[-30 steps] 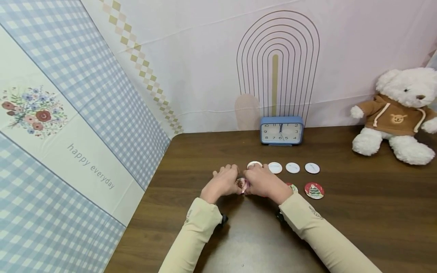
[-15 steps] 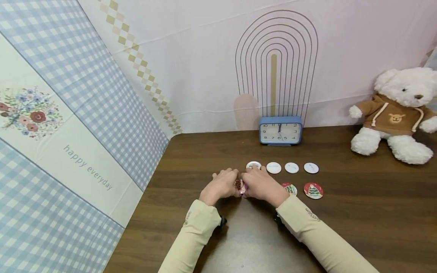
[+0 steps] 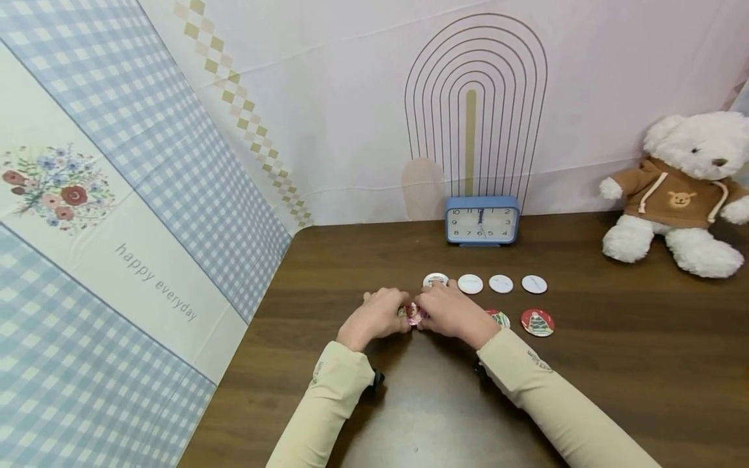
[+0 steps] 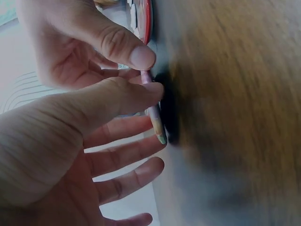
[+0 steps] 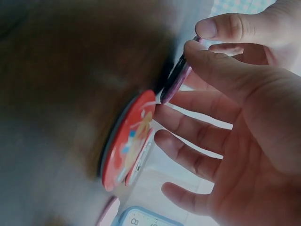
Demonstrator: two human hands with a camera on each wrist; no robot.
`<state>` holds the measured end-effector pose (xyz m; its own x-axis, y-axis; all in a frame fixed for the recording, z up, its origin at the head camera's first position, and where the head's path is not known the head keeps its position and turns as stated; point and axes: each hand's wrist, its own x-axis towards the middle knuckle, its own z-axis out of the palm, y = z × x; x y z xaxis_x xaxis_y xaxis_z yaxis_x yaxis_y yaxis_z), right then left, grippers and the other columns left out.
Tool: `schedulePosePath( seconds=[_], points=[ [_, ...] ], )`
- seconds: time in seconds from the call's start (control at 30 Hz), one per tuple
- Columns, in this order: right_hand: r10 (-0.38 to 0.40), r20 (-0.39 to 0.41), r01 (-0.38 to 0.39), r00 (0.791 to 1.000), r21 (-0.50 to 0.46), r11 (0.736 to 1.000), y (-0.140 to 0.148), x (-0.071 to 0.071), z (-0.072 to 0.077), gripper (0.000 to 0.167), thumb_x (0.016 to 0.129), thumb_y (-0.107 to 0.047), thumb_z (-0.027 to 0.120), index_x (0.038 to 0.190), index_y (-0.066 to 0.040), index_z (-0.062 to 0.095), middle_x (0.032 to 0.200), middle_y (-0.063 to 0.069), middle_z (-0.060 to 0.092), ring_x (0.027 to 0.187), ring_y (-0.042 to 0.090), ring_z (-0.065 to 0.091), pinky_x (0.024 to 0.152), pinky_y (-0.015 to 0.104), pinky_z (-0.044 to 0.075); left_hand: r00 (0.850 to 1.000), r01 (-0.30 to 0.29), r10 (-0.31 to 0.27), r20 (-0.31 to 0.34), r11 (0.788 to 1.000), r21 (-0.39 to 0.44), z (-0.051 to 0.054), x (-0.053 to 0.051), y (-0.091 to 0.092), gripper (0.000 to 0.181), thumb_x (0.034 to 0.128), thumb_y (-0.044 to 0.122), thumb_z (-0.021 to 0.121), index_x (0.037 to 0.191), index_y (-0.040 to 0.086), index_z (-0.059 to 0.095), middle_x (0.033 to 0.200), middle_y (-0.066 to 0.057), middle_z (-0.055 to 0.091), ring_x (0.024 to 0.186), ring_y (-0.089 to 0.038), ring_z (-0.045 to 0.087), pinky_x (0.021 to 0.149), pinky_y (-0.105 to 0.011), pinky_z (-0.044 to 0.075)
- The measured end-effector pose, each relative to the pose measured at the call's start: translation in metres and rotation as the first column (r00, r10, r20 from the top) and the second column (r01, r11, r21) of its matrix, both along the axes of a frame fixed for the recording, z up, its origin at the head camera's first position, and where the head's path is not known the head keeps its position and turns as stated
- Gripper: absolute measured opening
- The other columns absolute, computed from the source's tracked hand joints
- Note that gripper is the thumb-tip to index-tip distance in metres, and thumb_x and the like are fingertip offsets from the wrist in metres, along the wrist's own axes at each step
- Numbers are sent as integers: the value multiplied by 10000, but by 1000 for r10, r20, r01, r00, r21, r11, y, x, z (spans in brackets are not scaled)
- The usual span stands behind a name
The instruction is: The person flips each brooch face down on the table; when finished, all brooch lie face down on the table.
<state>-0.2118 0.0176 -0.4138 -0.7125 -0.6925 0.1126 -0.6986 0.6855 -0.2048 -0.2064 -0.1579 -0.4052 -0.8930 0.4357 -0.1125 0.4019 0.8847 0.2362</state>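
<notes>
A thin round disc [image 3: 413, 314] with a pink picture is held between both hands just over the table, mostly covered by fingers in the head view. My left hand [image 3: 377, 315] pinches one side of it, and its greenish-yellow edge [image 4: 159, 129] shows in the left wrist view. On the other side, my right hand [image 3: 456, 315] pinches it between thumb and fingers. The disc's dark underside [image 5: 175, 75] faces the table in the right wrist view. Close beside the right hand lies a red disc with a tree picture [image 3: 499, 318], partly hidden by that hand.
Another red tree disc [image 3: 537, 323] lies farther right. Behind runs a row of several white discs [image 3: 500, 284], the leftmost partly hidden by the right hand. A blue clock [image 3: 482, 221] stands at the back, and a white teddy bear [image 3: 675, 195] sits at right.
Both hands stay in nearly the same place with the pink disc between them. The disc's tilt shifts slightly, and the head view moves a little.
</notes>
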Motion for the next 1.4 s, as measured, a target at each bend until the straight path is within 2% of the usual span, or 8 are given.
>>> schedulePosePath(
  seconds=[0.13, 0.4, 0.67, 0.9, 1.03, 1.17, 1.3, 1.4],
  points=[
    [16, 33, -16, 999, 14, 1000, 3, -2, 4, 174, 904, -185, 763, 782, -132, 650, 789, 3, 567, 824, 244, 553, 793, 561, 427, 1000, 28, -28, 1, 999, 39, 2, 0, -2, 70, 868, 118, 735, 918, 158, 709, 800, 47, 642, 785, -180, 588, 788, -440, 379],
    [81, 8, -81, 997, -28, 996, 10, -9, 5, 110, 929, -123, 718, 820, -128, 705, 758, -12, 606, 759, 207, 605, 664, 469, 470, 1000, 23, -22, -13, 994, 109, 0, 0, -4, 223, 906, 37, 694, 1087, 149, 762, 1045, 34, 737, 1002, -209, 662, 906, -493, 438],
    [67, -32, -70, 997, -80, 994, 16, -14, 9, 87, 935, -55, 691, 856, -74, 720, 728, -14, 601, 679, 194, 593, 639, 440, 493, 992, 46, -29, -120, 988, 147, 2, -3, -4, 110, 925, 39, 692, 898, 131, 745, 760, 57, 641, 719, -141, 572, 715, -376, 473],
    [34, -28, -38, 999, -156, 987, 15, -18, 7, 123, 930, -7, 656, 815, -50, 654, 675, -3, 559, 593, 175, 507, 575, 386, 450, 980, 28, -2, -201, 991, 129, 3, -5, -2, 161, 916, 68, 716, 792, 156, 665, 699, 54, 589, 693, -146, 548, 671, -388, 484],
    [3, 6, -2, 1000, -208, 978, 14, -19, 6, 113, 921, 33, 629, 832, -36, 631, 659, 10, 535, 572, 168, 486, 539, 350, 436, 980, 15, 15, -198, 989, 150, 4, -4, 1, 85, 922, 62, 700, 976, 125, 720, 748, 28, 628, 700, -154, 574, 666, -375, 489],
    [-32, 41, 40, 999, -222, 974, 13, -20, 6, 59, 918, 38, 617, 882, 0, 646, 687, 48, 572, 593, 188, 526, 554, 369, 474, 984, -3, 31, -173, 987, 161, 5, -1, 3, 317, 907, 93, 734, 1214, 100, 655, 903, -19, 680, 781, -186, 623, 717, -387, 505],
    [-61, 94, 81, 994, -221, 972, 12, -21, 7, 62, 923, 33, 617, 958, 40, 667, 762, 92, 626, 660, 205, 573, 604, 370, 518, 990, -10, 28, -135, 991, 132, 4, 2, 8, 489, 854, 146, 810, 1271, 89, 562, 1079, -66, 681, 927, -215, 639, 805, -424, 469],
    [-77, 131, 105, 988, -219, 970, 11, -21, 8, 96, 925, 36, 615, 1001, 59, 669, 805, 108, 644, 695, 210, 588, 626, 358, 529, 991, -21, 32, -131, 996, 81, 3, 4, 13, 560, 818, 191, 858, 1264, 87, 536, 1103, -85, 651, 976, -237, 631, 785, -415, 427]
  ],
)
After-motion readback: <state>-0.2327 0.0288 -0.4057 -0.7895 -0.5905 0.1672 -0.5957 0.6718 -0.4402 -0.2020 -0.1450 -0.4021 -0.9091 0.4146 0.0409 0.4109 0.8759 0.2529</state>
